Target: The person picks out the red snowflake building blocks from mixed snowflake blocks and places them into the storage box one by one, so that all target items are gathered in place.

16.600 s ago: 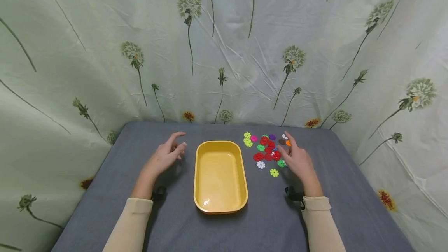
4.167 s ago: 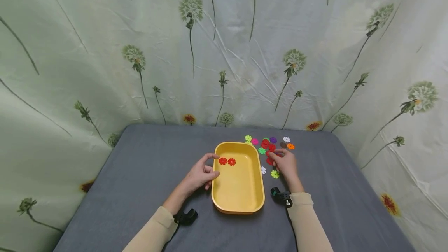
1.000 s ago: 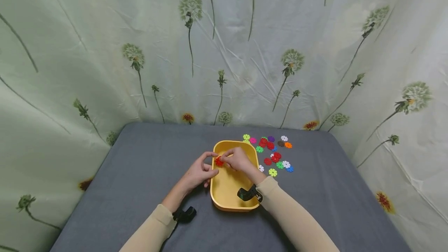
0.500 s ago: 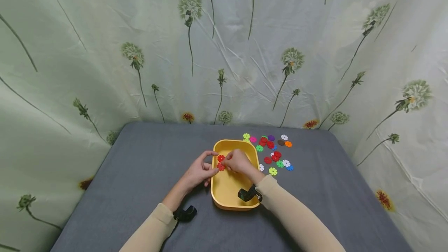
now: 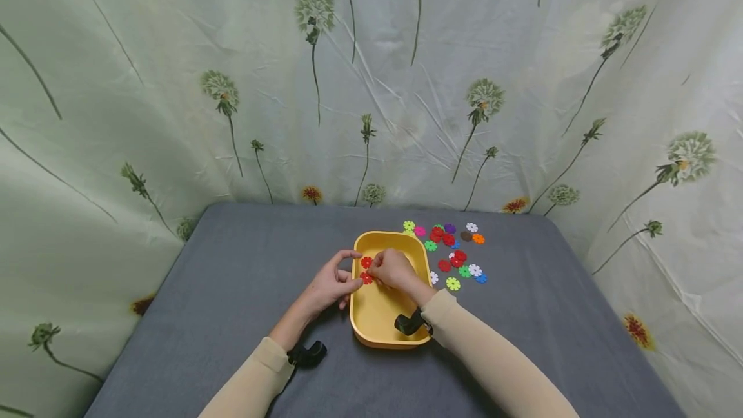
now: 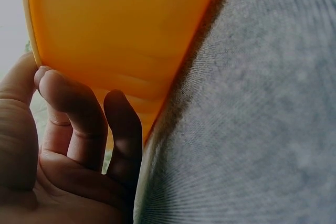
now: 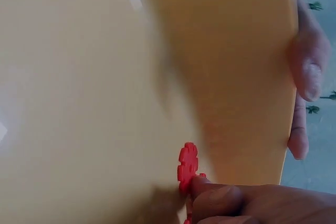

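A yellow rectangular tray (image 5: 391,328) stands on the table. My left hand (image 5: 327,286) grips its left edge, the thumb over the rim and the fingers bent against the outer wall in the left wrist view. Inside, my right hand (image 5: 397,269) pinches at a red snowflake building disc (image 5: 366,278) near the left wall. Another red disc (image 5: 367,262) shows just beyond it. Up close in the right wrist view, a red notched disc (image 7: 187,167) stands on edge against the fingertips, with a bit more red below. The right hand hides part of the tray floor.
Right of the tray lie loose snowflake discs: several red ones (image 5: 458,259), a yellow-green one (image 5: 453,284), a blue one (image 5: 481,278), an orange one (image 5: 478,238) and others. A flower-printed curtain (image 5: 406,115) hangs behind the grey table (image 5: 278,231).
Since the earliest frame the tray has shifted right and the left hand has come to its rim. The right hand has moved from the loose discs into the tray; red discs are now inside.
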Demonstrator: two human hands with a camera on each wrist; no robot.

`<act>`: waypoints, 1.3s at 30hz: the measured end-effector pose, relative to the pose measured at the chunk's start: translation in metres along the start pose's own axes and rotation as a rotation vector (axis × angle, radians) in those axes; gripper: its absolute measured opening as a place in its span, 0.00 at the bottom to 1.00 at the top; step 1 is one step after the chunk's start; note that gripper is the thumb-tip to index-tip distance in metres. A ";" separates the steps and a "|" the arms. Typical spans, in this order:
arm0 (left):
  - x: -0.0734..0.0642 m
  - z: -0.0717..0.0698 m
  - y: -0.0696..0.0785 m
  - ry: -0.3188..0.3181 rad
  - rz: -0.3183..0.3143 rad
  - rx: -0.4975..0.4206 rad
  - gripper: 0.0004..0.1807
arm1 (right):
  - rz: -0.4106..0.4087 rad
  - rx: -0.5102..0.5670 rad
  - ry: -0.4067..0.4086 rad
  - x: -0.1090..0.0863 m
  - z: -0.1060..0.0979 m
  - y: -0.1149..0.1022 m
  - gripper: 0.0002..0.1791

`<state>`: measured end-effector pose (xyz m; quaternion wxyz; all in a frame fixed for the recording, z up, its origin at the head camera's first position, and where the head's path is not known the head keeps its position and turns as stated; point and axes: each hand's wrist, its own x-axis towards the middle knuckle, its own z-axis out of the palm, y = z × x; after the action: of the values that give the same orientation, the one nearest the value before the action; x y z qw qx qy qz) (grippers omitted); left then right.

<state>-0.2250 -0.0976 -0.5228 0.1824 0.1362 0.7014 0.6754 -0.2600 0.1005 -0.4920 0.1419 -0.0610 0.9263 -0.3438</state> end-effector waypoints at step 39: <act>0.000 -0.001 -0.003 0.016 0.007 0.040 0.34 | -0.088 0.690 0.262 -0.026 -0.083 0.032 0.17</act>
<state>-0.2251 -0.0982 -0.5259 0.1719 0.1370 0.7158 0.6628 -0.2613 0.1811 -0.4471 0.0196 -0.0049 0.7628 -0.6463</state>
